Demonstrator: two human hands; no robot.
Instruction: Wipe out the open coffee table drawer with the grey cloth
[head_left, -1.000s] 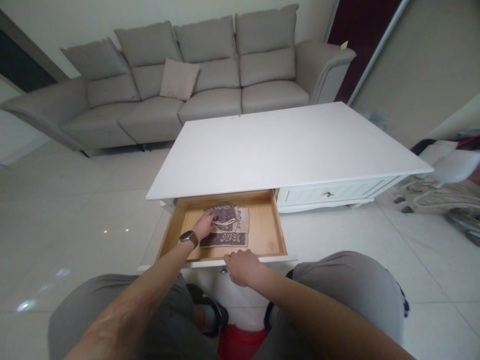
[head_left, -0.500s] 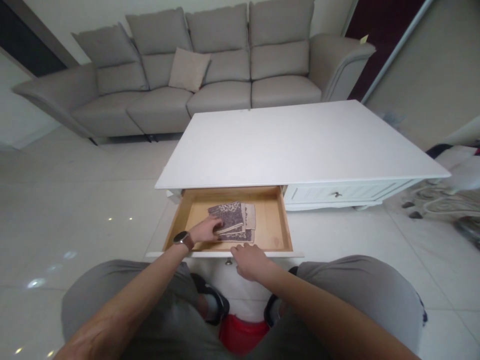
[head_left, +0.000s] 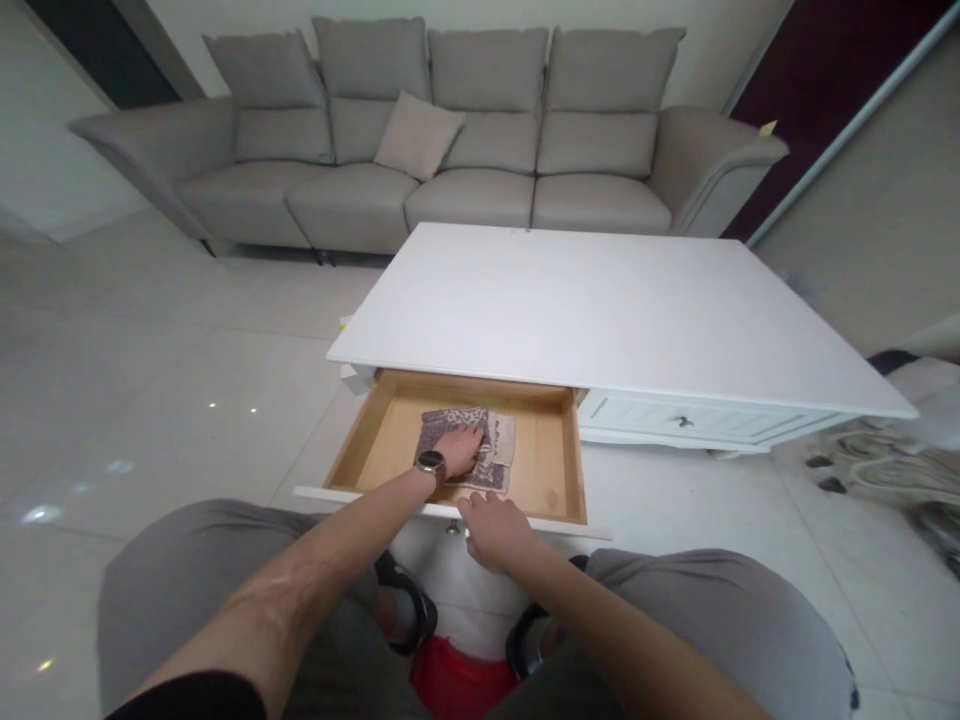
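Note:
A wooden drawer (head_left: 546, 480) is pulled out from a white coffee table (head_left: 600, 310). Inside lie folded cloths, a dark patterned one (head_left: 433, 425) on the left and a beige one (head_left: 503, 440) at its right. My left hand (head_left: 460, 450), with a watch at the wrist, rests palm down on the patterned cloth, its fingers reaching to the right. My right hand (head_left: 495, 530) has its fingers hooked over the drawer's white front edge, just right of the small knob (head_left: 453, 528).
A grey sofa (head_left: 469, 200) with a loose cushion (head_left: 420, 135) stands behind the table. A closed drawer (head_left: 675, 415) is at the right. Something red (head_left: 461, 680) lies on the floor between my feet. Bundled items (head_left: 885, 460) sit at the far right.
My left hand has moved right, from the cloths' left edge onto their top. My right hand stays on the drawer front. The view has shifted a little.

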